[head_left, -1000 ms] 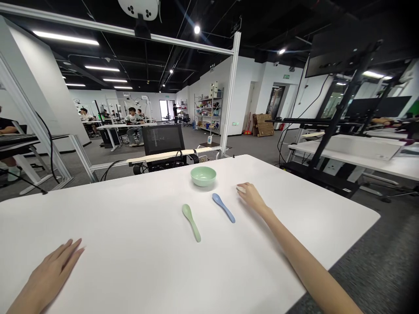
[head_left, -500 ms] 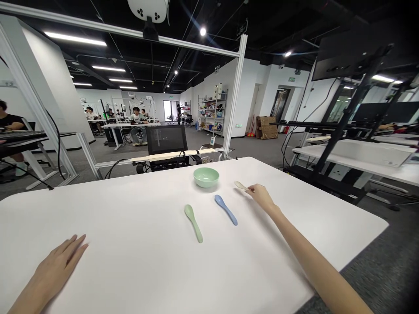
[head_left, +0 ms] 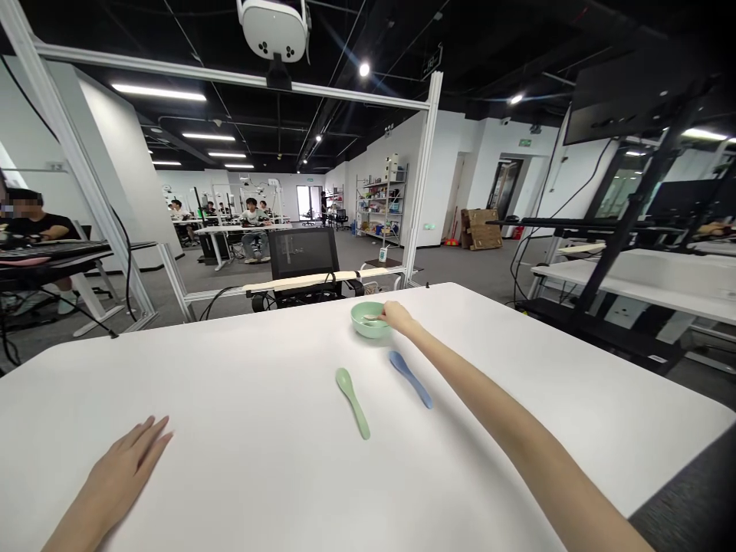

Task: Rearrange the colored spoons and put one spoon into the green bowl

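My right hand [head_left: 398,315] is at the right rim of a light green bowl [head_left: 368,331], its fingers pinched on the handle of a cream spoon [head_left: 370,318]. The bowl of that spoon is inside the green bowl; my fingers cover part of its handle. In front of the bowl, a blue spoon [head_left: 410,379] lies slantwise on the white table. Left of it lies a light green spoon [head_left: 353,402], also slanted. My left hand [head_left: 123,468] rests flat on the table at the left, fingers stretched out and holding nothing.
The white table [head_left: 241,414] has rounded corners. A metal frame [head_left: 422,176] and a black office chair [head_left: 304,253] stand behind its far edge. Dark monitor stands and another desk [head_left: 609,284] are on the right. Several people sit at desks in the background.
My right hand has moved left with the cream spoon, from the table right of the bowl to over the bowl. The camera view has shifted slightly. My left hand stays flat.
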Action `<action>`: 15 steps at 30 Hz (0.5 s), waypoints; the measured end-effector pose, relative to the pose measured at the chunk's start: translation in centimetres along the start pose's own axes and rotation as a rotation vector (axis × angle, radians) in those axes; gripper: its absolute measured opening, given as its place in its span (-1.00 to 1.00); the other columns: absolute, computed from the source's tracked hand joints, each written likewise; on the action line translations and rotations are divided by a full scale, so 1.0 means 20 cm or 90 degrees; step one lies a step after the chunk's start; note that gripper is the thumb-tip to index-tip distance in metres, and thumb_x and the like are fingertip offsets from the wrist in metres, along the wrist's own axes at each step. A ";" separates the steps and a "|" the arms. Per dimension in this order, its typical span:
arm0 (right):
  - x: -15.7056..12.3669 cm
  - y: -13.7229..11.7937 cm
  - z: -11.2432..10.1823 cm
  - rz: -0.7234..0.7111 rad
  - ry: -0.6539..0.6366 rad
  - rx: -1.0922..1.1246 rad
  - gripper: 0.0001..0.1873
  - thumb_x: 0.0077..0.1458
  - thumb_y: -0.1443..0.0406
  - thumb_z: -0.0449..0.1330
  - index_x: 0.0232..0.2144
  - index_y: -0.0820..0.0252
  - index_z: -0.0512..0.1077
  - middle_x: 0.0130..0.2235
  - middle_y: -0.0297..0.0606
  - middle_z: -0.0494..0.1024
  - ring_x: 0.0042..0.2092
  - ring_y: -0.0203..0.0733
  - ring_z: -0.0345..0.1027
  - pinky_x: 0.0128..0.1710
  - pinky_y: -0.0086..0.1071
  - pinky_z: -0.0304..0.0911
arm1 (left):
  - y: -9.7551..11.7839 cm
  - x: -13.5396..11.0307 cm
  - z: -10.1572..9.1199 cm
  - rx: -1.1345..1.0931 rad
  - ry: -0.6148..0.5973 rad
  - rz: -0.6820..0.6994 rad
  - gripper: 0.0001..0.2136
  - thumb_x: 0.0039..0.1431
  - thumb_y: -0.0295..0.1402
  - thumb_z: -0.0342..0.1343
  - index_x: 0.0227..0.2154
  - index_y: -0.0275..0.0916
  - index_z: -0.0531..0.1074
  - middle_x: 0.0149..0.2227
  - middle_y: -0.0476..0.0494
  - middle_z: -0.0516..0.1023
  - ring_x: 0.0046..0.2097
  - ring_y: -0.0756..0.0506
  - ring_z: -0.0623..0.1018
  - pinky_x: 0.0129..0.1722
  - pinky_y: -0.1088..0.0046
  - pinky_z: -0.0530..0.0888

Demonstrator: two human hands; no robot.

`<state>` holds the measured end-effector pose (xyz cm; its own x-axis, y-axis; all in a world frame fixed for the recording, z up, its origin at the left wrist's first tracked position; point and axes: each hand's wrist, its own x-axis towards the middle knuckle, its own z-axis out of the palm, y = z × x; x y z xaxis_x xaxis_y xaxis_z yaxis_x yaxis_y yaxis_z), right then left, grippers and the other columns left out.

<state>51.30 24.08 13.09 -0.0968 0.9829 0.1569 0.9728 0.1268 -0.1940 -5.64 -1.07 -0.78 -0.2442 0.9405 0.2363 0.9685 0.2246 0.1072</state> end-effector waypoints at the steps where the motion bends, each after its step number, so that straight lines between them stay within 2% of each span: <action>1: 0.01 -0.01 0.01 0.003 -0.004 -0.010 -0.63 0.26 0.11 0.32 -0.21 0.36 0.70 -0.16 0.22 0.71 -0.08 0.14 0.62 -0.09 -0.29 0.37 | 0.00 0.00 0.00 -0.007 -0.009 -0.001 -0.25 0.26 0.01 -0.32 0.26 -0.36 0.46 0.36 -0.29 0.46 0.40 -0.30 0.41 0.38 0.16 0.35; 5: 0.04 -0.02 0.05 0.008 -0.016 -0.040 -0.64 0.18 0.12 0.39 -0.13 0.30 0.69 -0.11 0.21 0.71 0.00 0.20 0.61 -0.02 -0.24 0.40 | -0.01 0.00 0.01 -0.028 -0.010 -0.006 -0.21 0.21 0.06 -0.27 0.27 -0.37 0.45 0.36 -0.33 0.45 0.40 -0.34 0.40 0.38 0.12 0.35; 9: 0.06 -0.02 0.06 0.009 -0.018 -0.050 -0.71 0.18 0.17 0.38 -0.14 0.25 0.70 -0.12 0.13 0.72 0.02 0.16 0.60 -0.02 -0.26 0.38 | -0.01 0.00 0.02 -0.041 0.010 -0.003 -0.19 0.20 0.08 -0.29 0.26 -0.37 0.46 0.35 -0.33 0.47 0.40 -0.34 0.40 0.39 0.07 0.34; 12: 0.05 -0.02 0.04 0.006 -0.002 -0.041 -0.73 0.26 0.16 0.30 -0.17 0.23 0.70 -0.14 0.09 0.73 0.03 0.13 0.59 0.00 -0.27 0.35 | 0.00 0.00 0.02 -0.039 0.004 -0.010 -0.20 0.21 0.07 -0.30 0.27 -0.38 0.45 0.36 -0.34 0.45 0.41 -0.35 0.40 0.40 0.05 0.33; 15: -0.01 0.03 0.01 -0.006 0.041 -0.022 -0.62 0.38 0.17 0.14 -0.05 0.25 0.68 -0.04 0.09 0.70 0.09 0.12 0.54 0.07 -0.25 0.32 | 0.01 0.00 0.01 -0.033 -0.013 -0.012 -0.21 0.21 0.05 -0.28 0.27 -0.39 0.45 0.36 -0.35 0.44 0.41 -0.36 0.39 0.40 0.06 0.33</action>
<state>51.83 24.07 12.77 -0.0940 0.9708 0.2206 0.9787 0.1307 -0.1584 -5.49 -1.05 -0.87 -0.2614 0.9412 0.2141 0.9597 0.2297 0.1621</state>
